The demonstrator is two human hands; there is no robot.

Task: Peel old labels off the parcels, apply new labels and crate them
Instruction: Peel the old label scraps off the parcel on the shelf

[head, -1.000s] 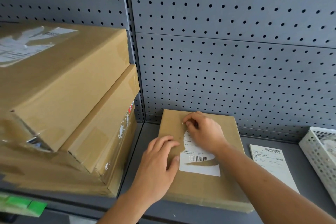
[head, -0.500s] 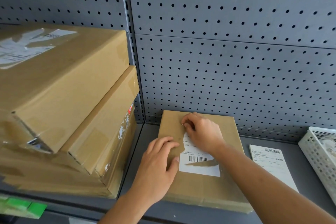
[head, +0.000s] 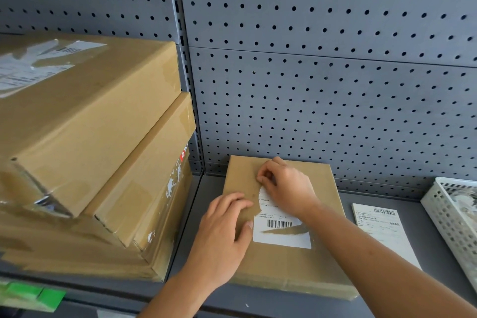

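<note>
Picking at the upper left corner of the old label (head: 281, 234), the right hand (head: 287, 187) kept its fingertips (head: 260, 179) curled tight in a pinch on the paper's torn edge. The parcel (head: 289, 268) lay flat on the grey shelf (head: 192, 227) under both hands. Just nearside of those fingertips, the left hand (head: 222, 230) pressed down with fingers nearly straight and close together, pinning the box's left half.

Over the preceding second almost nothing had shifted. The pinch had crept a touch toward the pegboard (head: 322, 90), yet the barcode and lower part of the label sat where they had, stuck down, with a brown tear across them. That suggested the sticker was coming away in scraps rather than as one sheet, leaving the peeling step unfinished and relabelling not begun.

Well apart to the right of the fingers, a fresh label sheet (head: 380, 232) lay on the shelf, with a white perforated basket (head: 449, 217) beyond it. Far to their left rose a stack of cartons (head: 90, 124).
</note>
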